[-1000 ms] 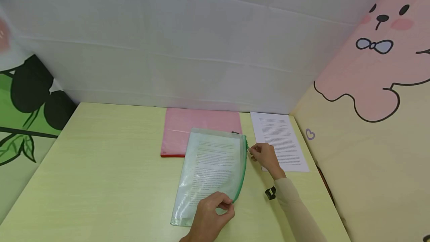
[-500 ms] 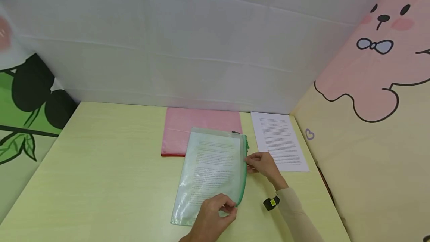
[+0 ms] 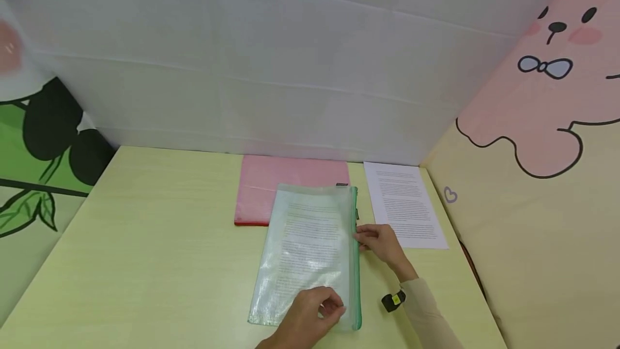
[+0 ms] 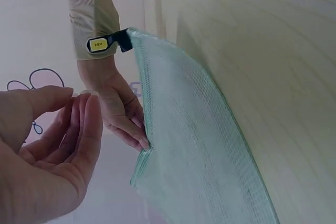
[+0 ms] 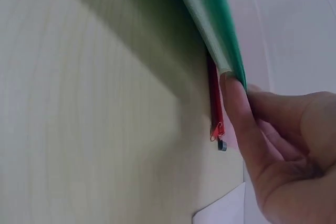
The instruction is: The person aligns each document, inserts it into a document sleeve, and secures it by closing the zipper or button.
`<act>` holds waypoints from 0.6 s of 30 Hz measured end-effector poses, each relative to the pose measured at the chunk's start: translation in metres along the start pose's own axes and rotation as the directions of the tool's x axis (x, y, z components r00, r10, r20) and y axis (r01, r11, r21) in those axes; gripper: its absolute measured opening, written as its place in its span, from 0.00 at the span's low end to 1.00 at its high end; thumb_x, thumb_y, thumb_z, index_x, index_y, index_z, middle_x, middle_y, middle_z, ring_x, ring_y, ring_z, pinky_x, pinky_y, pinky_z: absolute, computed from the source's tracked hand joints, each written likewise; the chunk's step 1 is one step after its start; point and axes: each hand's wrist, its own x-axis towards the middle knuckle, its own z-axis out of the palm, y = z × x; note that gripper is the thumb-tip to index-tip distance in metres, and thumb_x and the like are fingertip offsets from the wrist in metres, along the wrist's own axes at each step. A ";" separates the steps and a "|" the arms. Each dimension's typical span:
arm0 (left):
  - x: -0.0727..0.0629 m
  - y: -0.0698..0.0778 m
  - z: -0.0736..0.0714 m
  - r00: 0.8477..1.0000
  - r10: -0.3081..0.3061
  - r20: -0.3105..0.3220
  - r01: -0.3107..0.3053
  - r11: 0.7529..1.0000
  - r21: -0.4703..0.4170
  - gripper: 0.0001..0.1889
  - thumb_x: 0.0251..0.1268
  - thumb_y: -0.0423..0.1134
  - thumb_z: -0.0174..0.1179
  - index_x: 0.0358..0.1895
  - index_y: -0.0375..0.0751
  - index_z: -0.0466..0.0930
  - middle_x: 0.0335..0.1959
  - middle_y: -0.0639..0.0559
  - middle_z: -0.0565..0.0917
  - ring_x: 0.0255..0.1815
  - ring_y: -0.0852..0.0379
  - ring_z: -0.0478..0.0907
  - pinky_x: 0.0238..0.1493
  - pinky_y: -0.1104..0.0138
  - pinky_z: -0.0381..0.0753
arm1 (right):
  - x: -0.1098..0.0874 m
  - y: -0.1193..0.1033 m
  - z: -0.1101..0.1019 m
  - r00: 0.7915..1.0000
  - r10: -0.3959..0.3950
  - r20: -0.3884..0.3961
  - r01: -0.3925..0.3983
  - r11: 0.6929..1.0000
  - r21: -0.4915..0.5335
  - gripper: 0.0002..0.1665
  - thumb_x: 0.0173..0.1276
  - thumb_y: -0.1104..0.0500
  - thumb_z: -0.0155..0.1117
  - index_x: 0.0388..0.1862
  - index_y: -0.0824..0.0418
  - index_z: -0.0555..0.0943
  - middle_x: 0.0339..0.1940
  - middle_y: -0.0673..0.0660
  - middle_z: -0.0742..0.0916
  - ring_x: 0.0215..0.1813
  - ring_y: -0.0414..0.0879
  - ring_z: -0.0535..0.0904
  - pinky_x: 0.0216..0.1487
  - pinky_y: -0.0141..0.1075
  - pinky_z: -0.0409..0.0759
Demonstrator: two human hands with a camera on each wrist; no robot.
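A clear zip document pouch with green edging and a printed sheet inside lies in front of me, its far end overlapping a pink pouch. My right hand pinches the pouch's right zip edge between thumb and fingers. In the right wrist view, that green edge is lifted off the table. My left hand hovers over the near right part of the pouch, fingers loosely curled. The left wrist view has its fingertips close to the thumb with nothing between, apart from the raised pouch.
A printed sheet of paper lies at the table's far right. The pink pouch has a red zip along one edge. A pale back wall and a side wall with a cartoon bear border the light wooden table.
My left hand has let go of the pouch's near zip corner, and the bowed green edge has straightened out to the right. My right hand has moved nearer along the edge and now pinches it.
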 end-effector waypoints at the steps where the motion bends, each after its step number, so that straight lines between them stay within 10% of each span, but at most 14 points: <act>1: 0.000 -0.001 0.000 1.000 -0.002 -0.004 0.002 1.000 0.009 0.05 0.66 0.29 0.68 0.33 0.40 0.84 0.28 0.57 0.85 0.30 0.74 0.77 0.31 0.78 0.80 | -0.001 0.002 -0.001 1.000 -0.013 0.008 0.012 1.000 0.011 0.16 0.71 0.68 0.67 0.53 0.78 0.83 0.46 0.71 0.89 0.34 0.50 0.89 0.41 0.46 0.89; 18: 0.001 -0.040 -0.030 0.982 -0.100 -0.161 0.137 0.961 0.240 0.05 0.65 0.27 0.66 0.32 0.39 0.84 0.29 0.56 0.85 0.29 0.66 0.80 0.31 0.73 0.83 | -0.001 0.015 -0.005 0.976 -0.214 0.041 0.214 0.977 0.003 0.14 0.70 0.69 0.68 0.51 0.77 0.85 0.45 0.72 0.89 0.34 0.51 0.90 0.39 0.46 0.89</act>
